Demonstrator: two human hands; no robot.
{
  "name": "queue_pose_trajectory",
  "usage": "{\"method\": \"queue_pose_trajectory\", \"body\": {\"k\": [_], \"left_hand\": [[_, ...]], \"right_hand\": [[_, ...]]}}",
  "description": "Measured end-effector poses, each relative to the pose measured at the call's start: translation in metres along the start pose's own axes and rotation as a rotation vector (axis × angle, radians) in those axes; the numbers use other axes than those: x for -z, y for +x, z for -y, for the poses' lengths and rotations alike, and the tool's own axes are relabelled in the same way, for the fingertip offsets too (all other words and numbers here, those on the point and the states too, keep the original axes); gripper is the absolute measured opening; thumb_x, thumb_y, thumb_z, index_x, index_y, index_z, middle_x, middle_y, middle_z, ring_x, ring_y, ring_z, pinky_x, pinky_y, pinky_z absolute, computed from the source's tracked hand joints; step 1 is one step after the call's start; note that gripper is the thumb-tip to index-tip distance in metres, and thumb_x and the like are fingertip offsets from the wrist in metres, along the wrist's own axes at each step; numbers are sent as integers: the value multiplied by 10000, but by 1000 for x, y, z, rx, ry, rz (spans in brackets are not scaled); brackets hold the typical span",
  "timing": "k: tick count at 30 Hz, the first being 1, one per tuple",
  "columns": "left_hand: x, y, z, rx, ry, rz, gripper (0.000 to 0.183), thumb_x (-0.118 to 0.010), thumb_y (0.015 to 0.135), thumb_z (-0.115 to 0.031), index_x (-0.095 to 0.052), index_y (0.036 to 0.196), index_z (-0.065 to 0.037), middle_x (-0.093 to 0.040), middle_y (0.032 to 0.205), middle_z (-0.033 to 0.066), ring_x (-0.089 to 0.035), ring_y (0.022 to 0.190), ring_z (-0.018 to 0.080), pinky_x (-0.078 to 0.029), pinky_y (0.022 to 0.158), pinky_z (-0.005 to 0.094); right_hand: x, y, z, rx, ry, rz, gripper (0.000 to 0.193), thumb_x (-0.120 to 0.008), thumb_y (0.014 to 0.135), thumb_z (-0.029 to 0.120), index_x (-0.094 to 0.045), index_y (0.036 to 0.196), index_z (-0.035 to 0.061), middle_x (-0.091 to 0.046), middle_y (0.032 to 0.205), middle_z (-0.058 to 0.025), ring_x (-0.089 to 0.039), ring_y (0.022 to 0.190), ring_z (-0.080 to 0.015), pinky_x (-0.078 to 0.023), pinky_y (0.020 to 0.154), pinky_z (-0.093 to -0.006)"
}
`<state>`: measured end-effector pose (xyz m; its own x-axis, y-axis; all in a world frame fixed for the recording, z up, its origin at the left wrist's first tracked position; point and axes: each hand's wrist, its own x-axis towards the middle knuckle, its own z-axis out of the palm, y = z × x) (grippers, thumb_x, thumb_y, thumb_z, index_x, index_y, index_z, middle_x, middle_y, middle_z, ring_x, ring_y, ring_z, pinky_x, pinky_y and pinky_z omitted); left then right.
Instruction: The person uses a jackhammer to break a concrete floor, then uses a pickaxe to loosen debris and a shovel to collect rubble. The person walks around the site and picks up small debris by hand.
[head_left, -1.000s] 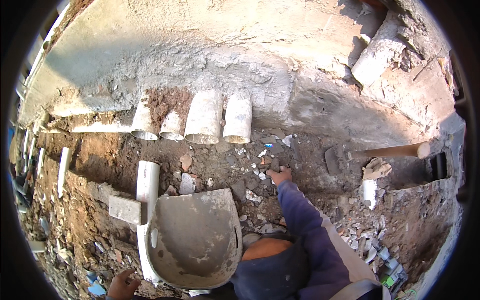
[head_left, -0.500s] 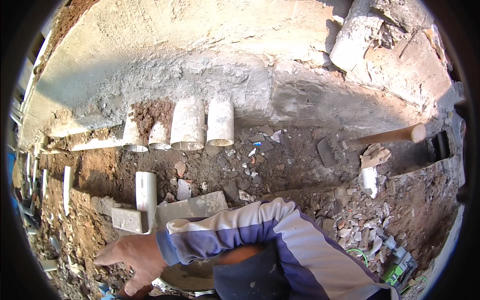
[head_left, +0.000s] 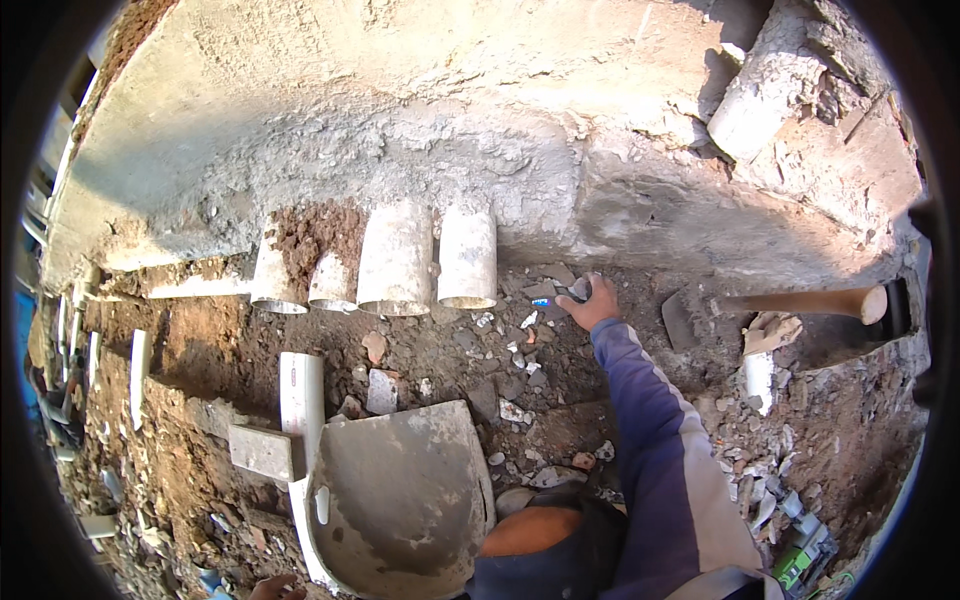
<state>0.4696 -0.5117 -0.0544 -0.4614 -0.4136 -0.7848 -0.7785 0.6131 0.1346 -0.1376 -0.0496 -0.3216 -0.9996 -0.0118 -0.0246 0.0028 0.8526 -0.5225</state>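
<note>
My right hand reaches down to the rubble in the trench, its thumb and fingers closed round a dark grey stone piece. Beside it lies a small blue scrap. Only the fingers of my left hand show at the lower edge, too cut off to read. Between my hands stands a wide grey scoop-shaped pan, wet-stained inside. To the right of my right hand, a hoe blade with a thick wooden handle rests on the soil.
Several white pipe ends stick out below the rough concrete wall. A white pipe and a flat grey block sit left of the pan. A green tool lies at lower right among rubble.
My right arm has swung from the lower left, across the pan, to the rubble at centre right. Its hand, open before, now grips a stone piece. The view has shifted slightly.
</note>
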Motion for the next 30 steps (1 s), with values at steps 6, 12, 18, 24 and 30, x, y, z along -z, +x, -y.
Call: {"method": "queue_pose_trajectory", "body": {"k": [6, 12, 18, 24, 30], "left_hand": [[6, 5, -11, 26, -129, 13, 425, -646, 901, -274, -601, 1243, -26, -712, 843, 119, -659, 757, 175, -536, 703, 321], [10, 3, -24, 80, -180, 55, 441, -648, 907, -275, -586, 1256, -13, -711, 869, 135, -664, 767, 188, -538, 704, 321], [12, 21, -25, 59, -203, 40, 436, -636, 914, -221, -565, 1283, 0, -708, 895, 139, -667, 753, 186, -545, 681, 321], [16, 23, -32, 24, -164, 50, 455, -628, 914, -212, -553, 1304, 10, -704, 903, 130, -663, 752, 186, -545, 682, 325], [21, 19, -36, -33, -67, 21, 471, -628, 915, -261, -561, 1292, 12, -695, 902, 128, -644, 810, 195, -533, 730, 353]], "right_hand": [[-2, 11, 47, -177, -111, 259, 1109, -802, 615, 652, -307, 1493, 188, -319, 1523, -156, -294, 1409, -376, -304, 1047, -664], [6, 3, 66, -100, -352, 461, 918, -737, 698, 618, -406, 1461, 230, -326, 1526, -108, -269, 1420, -369, -304, 1055, -641], [13, -39, 58, 27, -449, 653, 707, -625, 799, 608, -557, 1361, 184, -455, 1452, -106, -330, 1392, -353, -293, 1066, -640], [18, -90, -10, 100, -5, 478, 806, -629, 757, 694, -588, 1315, 113, -511, 1402, -144, -415, 1329, -387, -316, 1083, -585], [5, -40, -54, -370, 113, 161, 1067, -617, 675, 810, -433, 1446, 96, -340, 1481, -298, -307, 1391, -440, -311, 1124, -516]]}}
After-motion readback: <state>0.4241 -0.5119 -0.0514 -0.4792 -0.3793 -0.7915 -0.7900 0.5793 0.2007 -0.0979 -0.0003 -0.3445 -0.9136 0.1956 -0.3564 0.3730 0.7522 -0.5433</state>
